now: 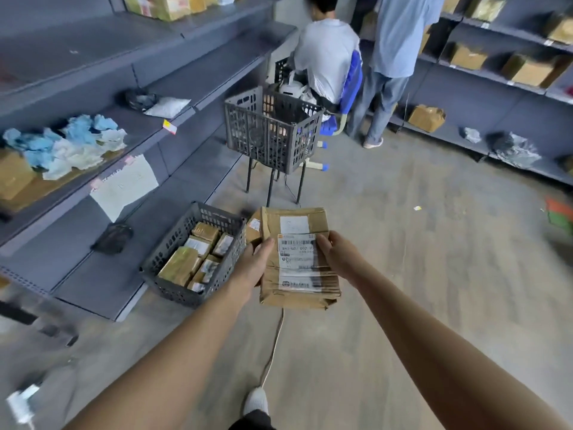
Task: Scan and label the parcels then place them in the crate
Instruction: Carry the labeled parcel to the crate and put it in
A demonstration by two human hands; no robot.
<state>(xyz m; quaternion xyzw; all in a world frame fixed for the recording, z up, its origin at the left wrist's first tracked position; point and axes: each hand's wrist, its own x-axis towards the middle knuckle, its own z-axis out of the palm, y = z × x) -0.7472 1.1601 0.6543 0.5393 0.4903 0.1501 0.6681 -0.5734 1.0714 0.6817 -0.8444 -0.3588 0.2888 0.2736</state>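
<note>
Parcel up in both hands, crate down to my L.
I hold the flat brown cardboard parcel (pixel 298 259) w/ both hands: left hand (pixel 252 265) curled round its L edge, right hand (pixel 336 254) pinching the R edge by the label. Its long axis runs away from me. The dark grey perforated plastic crate (pixel 175 291) sits on the floor (pixel 403 243) at the bottom shelf (pixel 102 274) front edge, just L of the parcel & lower, so L hand is nearer.

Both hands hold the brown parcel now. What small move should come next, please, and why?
Probably swing the flat brown cardboard parcel left and down toward the dark grey perforated plastic crate on the floor. The left hand and right hand grip its sides, a white barcode label already sits on top, and the crate holds similar parcels.
</note>
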